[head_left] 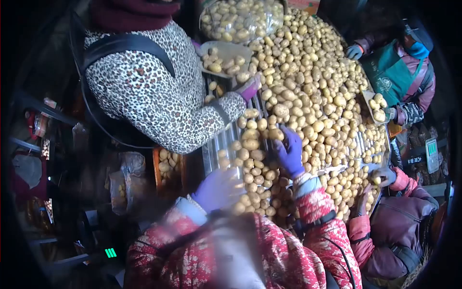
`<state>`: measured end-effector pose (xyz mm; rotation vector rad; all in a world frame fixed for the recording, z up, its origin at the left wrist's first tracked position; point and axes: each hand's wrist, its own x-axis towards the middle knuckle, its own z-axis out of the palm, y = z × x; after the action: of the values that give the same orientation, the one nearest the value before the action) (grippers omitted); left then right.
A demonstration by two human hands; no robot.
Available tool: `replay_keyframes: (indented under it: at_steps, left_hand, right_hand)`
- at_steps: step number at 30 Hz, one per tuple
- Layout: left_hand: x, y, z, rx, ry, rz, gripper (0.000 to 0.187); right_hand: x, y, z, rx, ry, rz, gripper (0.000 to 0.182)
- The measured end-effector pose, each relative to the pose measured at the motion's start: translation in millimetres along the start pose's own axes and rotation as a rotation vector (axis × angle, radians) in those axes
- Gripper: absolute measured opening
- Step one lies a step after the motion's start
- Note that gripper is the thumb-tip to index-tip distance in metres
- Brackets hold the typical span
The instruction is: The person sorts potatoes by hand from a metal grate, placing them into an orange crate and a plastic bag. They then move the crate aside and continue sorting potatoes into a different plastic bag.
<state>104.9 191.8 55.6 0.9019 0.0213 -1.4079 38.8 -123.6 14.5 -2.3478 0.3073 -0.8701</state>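
A wide heap of potatoes point(317, 96) covers the sorting table in front of me. My right hand point(290, 153), in a purple glove, reaches into the heap, with fingers and thumb closed around a potato point(275, 134). Lower left, my left hand point(216, 190), also gloved in purple, is over the near edge of the table beside a group of potatoes point(253, 154). Motion smears its fingers, so I cannot make out whether it holds anything.
At left a person in a spotted jacket point(139, 86) reaches in with a purple-gloved hand point(249, 88), beside a scoop of potatoes point(224, 59). Two people work at right, one near another scoop point(375, 107). A clear bag of potatoes point(240, 21) stands behind; an orange crate point(168, 168) sits left.
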Motion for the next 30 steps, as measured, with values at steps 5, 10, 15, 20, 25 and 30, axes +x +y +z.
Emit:
replay_keyframes:
  at_steps: [5, 10, 15, 20, 25, 30]
  left_hand:
    - [43.8, -8.8, 3.5, -0.209, -0.073, 0.066, 0.043]
    - [85.9, -11.5, 7.3, -0.361, -0.069, 0.074, 0.044]
    - [98.3, -27.6, -6.3, -0.118, -0.015, 0.199, 0.054]
    - [99.7, -44.1, -15.0, -0.191, 0.13, 0.278, 0.05]
    - [117.2, -62.7, -39.8, -0.007, -0.16, 0.34, 0.046]
    - [95.2, -2.8, 49.6, -0.303, -0.062, 0.036, 0.073]
  right_hand:
    - [-42.3, -73.9, 4.5, 0.675, -0.099, 0.36, 0.054]
    - [-36.6, -90.8, 1.0, 0.9, -0.28, 0.446, 0.064]
    - [-28.0, -76.7, -8.1, 0.744, -0.485, 0.101, 0.051]
    - [12.1, -29.4, 1.7, 0.222, -0.313, -0.082, 0.041]
    - [86.8, 22.3, 25.1, -0.265, -0.723, 0.109, 0.038]
    - [86.8, 37.1, 44.6, -0.249, -0.798, 0.184, 0.031]
